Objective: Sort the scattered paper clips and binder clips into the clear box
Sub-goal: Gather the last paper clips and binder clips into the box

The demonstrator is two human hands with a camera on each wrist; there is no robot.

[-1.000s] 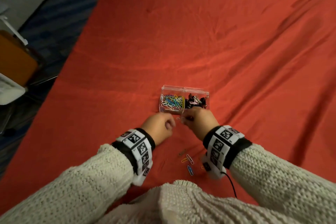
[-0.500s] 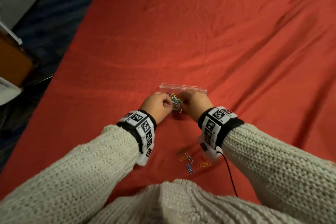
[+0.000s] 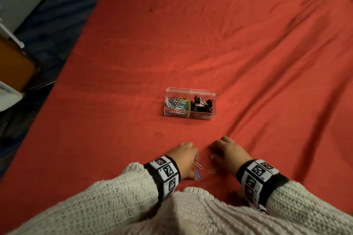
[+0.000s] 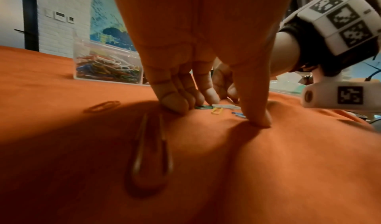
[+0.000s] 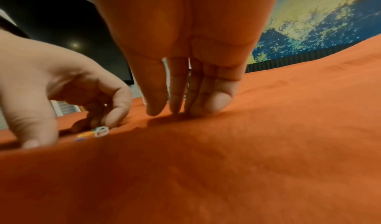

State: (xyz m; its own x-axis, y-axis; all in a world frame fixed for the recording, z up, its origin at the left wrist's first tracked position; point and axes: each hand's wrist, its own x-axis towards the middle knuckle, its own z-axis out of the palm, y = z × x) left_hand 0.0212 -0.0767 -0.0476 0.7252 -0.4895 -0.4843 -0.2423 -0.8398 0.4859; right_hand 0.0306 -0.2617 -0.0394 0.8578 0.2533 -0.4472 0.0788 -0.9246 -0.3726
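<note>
The clear box (image 3: pixel 189 115) sits on the red cloth, with coloured paper clips (image 3: pixel 177 103) in its left compartment and black binder clips (image 3: pixel 202 105) in its right. Near my body lie loose paper clips: a white one (image 3: pixel 198 165), a blue one (image 3: pixel 197 174) and a yellow one (image 3: pixel 212 171). My left hand (image 3: pixel 183 155) presses its fingertips (image 4: pixel 210 97) down by the green (image 4: pixel 204 107) and white (image 4: pixel 225 106) clips, thumb apart on the cloth. My right hand (image 3: pixel 227 150) touches bare cloth with straight fingers (image 5: pixel 210 106) and holds nothing.
Two more clips lie on the cloth near my left wrist, a small one (image 4: pixel 103 106) and one close to the camera (image 4: pixel 151 154). The creased red cloth (image 3: pixel 210 44) spreads wide around the box. Dark floor and an orange object (image 3: pixel 13 66) lie past its left edge.
Both hands have drawn back from the clear box toward my body and come down at the loose paper clips. The box now stands uncovered.
</note>
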